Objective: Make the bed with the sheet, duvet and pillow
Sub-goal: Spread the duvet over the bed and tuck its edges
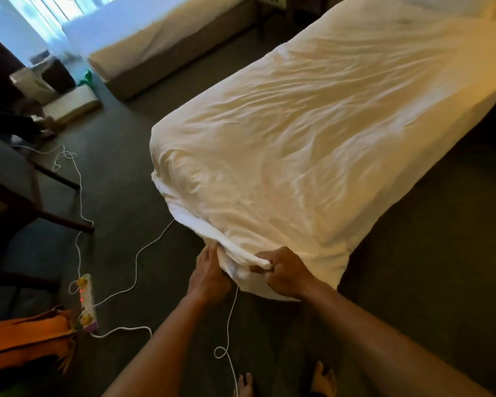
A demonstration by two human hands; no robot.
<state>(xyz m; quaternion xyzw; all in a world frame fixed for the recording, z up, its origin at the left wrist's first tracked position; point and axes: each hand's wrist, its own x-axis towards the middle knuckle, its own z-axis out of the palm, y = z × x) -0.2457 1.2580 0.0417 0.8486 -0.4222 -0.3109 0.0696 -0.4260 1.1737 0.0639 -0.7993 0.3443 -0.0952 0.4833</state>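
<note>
A single bed [455,116] runs from the near centre to the far right, covered by a wrinkled cream sheet [312,133]. At the bed's near foot corner the sheet bunches into a white fold [212,233]. My right hand [284,273] is clenched on that fold, pulling it off the corner. My left hand [208,273] lies flat against the side of the same corner, fingers pressed to the cloth just under the fold. A white pillow [455,4] shows at the far head end. No duvet is visible.
A second bed [155,38] stands at the back left. White cables [138,253] trail over the dark carpet to a power strip [86,302]. A wooden chair [26,196] and an orange bag [26,339] sit at the left. My bare feet [284,382] are below.
</note>
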